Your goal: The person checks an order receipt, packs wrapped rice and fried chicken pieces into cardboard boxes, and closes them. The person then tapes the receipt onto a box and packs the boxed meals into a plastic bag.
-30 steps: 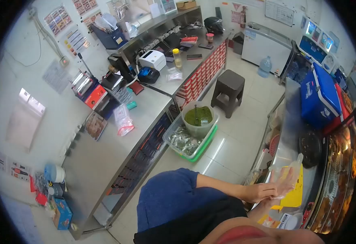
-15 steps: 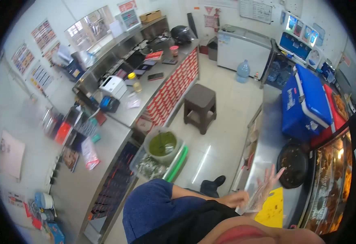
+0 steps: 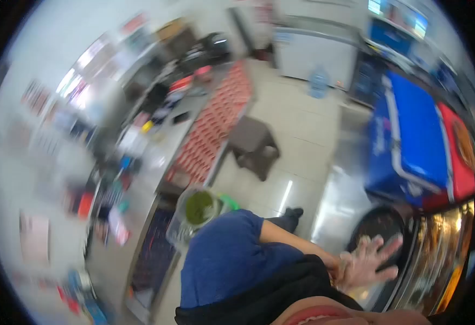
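My right hand (image 3: 370, 262) is raised with its fingers spread, inside a clear plastic glove. At its wrist, my left hand (image 3: 333, 269) is closed, pinching the glove's cuff; its fingertips are partly hidden and blurred. Just behind the gloved fingers lies a round black pan (image 3: 376, 219) on the steel counter (image 3: 338, 189). A little of something yellow (image 3: 362, 294) shows below the right hand.
A blue cooler box (image 3: 413, 130) stands on the right counter beside a red one (image 3: 459, 157). Lit food display (image 3: 438, 260) lies at lower right. A brown stool (image 3: 254, 141) and a tub of green contents (image 3: 199, 208) stand left of the aisle.
My view has shifted and blurred. The gloved right hand has spread its fingers wider, and my left hand has moved from the loose glove end to the wrist. More of the yellow board is covered.
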`<state>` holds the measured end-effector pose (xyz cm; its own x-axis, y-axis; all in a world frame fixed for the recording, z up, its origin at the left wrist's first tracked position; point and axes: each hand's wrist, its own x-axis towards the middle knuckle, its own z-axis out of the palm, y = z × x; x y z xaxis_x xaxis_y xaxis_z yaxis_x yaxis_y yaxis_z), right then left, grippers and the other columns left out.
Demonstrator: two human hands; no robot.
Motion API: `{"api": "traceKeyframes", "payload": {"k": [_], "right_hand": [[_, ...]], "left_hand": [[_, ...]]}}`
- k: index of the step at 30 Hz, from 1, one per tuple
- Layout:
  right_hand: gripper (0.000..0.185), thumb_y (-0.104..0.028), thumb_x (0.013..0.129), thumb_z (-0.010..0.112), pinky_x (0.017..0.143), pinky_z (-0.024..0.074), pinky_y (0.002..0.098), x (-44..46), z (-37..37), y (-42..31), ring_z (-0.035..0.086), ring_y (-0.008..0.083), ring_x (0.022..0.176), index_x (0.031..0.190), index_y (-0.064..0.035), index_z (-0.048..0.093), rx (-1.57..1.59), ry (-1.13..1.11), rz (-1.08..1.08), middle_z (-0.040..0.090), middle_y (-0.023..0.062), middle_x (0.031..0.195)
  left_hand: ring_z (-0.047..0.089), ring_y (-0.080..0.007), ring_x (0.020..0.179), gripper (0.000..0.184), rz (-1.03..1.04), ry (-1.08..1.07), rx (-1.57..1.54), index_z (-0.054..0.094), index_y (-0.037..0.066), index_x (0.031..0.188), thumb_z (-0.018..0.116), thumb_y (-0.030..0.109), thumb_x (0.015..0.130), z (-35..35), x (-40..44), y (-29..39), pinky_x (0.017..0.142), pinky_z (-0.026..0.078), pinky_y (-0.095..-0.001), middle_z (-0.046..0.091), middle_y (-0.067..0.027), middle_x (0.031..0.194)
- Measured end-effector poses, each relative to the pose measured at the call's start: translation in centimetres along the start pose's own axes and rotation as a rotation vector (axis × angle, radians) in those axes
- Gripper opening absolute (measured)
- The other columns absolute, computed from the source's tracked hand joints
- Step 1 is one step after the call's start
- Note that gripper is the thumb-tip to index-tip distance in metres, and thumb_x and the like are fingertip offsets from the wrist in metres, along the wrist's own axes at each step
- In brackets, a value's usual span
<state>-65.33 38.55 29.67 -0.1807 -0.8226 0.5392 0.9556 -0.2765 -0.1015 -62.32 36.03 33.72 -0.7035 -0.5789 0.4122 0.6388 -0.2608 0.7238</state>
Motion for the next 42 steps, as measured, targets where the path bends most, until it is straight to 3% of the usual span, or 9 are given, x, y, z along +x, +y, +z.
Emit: {"api": "traceKeyframes", "payload": {"k": [4,7,9,12,16,24,29,34,42], "right_hand": [[0.073,-0.053,0.093,0.047,0.092,0.0233,0.0808,4.2,0.0,-3.8,0.023,0.0471,0.135,0.152,-0.0308,0.01,-0.168,0.086,-0.24,0.032,0.0204,0.145],[0.074,-0.052,0.092,0.049,0.091,0.0324,0.075,6.6,0.5,-7.3,0.033,0.0454,0.13,0.151,-0.0258,0.014,-0.6,0.168,-0.526,0.039,0.0216,0.137],[0.074,-0.051,0.092,0.051,0.09,0.0391,0.07,7.1,0.8,-7.0,0.042,0.0433,0.125,0.151,-0.0213,0.018,-0.821,0.28,-0.652,0.045,0.0214,0.132],[0.06,-0.045,0.09,0.057,0.078,0.0519,0.0337,10.9,0.0,-8.8,0.061,0.0223,0.089,0.129,-0.0007,0.046,-1.053,1.125,-0.958,0.057,0.0101,0.096],[0.034,-0.029,0.092,0.057,0.067,0.0429,0.0241,13.6,-4.6,-10.3,0.053,0.01,0.078,0.112,-0.001,0.06,-1.198,1.345,-0.924,0.056,0.0013,0.086],[0.024,-0.022,0.094,0.056,0.063,0.0416,0.0229,22.4,-10.0,-15.0,0.049,0.0079,0.071,0.11,-0.0047,0.06,-1.232,1.418,-0.832,0.051,-0.0008,0.077],[0.033,-0.027,0.091,0.058,0.069,0.0439,0.0285,27.6,-12.3,-24.0,0.05,0.0119,0.073,0.115,-0.0047,0.057,-1.693,1.296,-0.749,0.049,0.0012,0.079],[0.046,-0.036,0.087,0.059,0.076,0.046,0.0312,29.8,-17.7,-36.6,0.053,0.0158,0.078,0.119,-0.0043,0.054,-1.634,1.594,-0.644,0.057,0.0089,0.095],[0.025,-0.021,0.085,0.061,0.064,0.0483,0.0375,30.9,-26.7,-48.4,0.06,0.0227,0.076,0.099,-0.0004,0.065,-1.719,1.696,-0.738,0.062,0.0139,0.097]], "left_hand": [[0.042,-0.0299,0.124,0.041,-0.952,-1.278,0.141,0.044,0.012,0.127,0.049,0.035,0.093,-12.4,-0.4,-6.7,0.092,0.038,-0.0476,0.047,-0.015,0.131],[0.052,-0.0221,0.117,0.027,-1.004,-1.738,0.113,0.056,0.002,0.116,0.051,0.021,0.097,-17.8,9.1,-5.6,0.093,0.044,-0.0338,0.057,-0.0114,0.122],[0.061,-0.0226,0.105,0.021,-0.691,-1.637,0.1,0.058,-0.002,0.105,0.051,0.016,0.097,-17.1,20.2,-1.8,0.088,0.047,-0.0344,0.06,-0.0105,0.117],[0.067,-0.0279,0.09,0.023,-0.994,-1.215,0.078,0.053,-0.002,0.111,0.049,0.016,0.097,-17.6,34.5,-2.0,0.085,0.051,-0.0395,0.06,-0.015,0.113],[0.062,-0.0308,0.104,0.033,-0.582,-0.816,0.328,0.048,0.003,0.118,0.05,0.0,0.086,-17.6,50.4,-8.1,0.093,0.05,-0.0434,0.054,-0.0131,0.122],[0.061,-0.0171,0.07,0.029,-0.527,-0.508,0.723,0.054,0.006,0.115,0.052,0.025,0.093,-22.6,74.4,-29.6,0.059,0.051,-0.0285,0.059,-0.0069,0.093],[0.065,-0.0195,0.081,0.033,-0.701,-0.635,0.369,0.05,0.0,0.124,0.052,0.02,0.097,-21.3,75.7,-31.8,0.067,0.055,-0.0303,0.061,-0.0111,0.102],[0.062,-0.0171,0.092,0.031,-0.801,-0.71,0.297,0.055,0.0,0.122,0.056,0.012,0.094,-21.9,77.5,-33.3,0.082,0.052,-0.0315,0.062,-0.0077,0.102],[0.057,-0.0118,0.088,0.045,-0.927,-0.765,0.18,0.043,0.006,0.135,0.056,0.005,0.092,-22.7,78.8,-35.3,0.073,0.048,-0.0263,0.057,-0.0011,0.103]]}}
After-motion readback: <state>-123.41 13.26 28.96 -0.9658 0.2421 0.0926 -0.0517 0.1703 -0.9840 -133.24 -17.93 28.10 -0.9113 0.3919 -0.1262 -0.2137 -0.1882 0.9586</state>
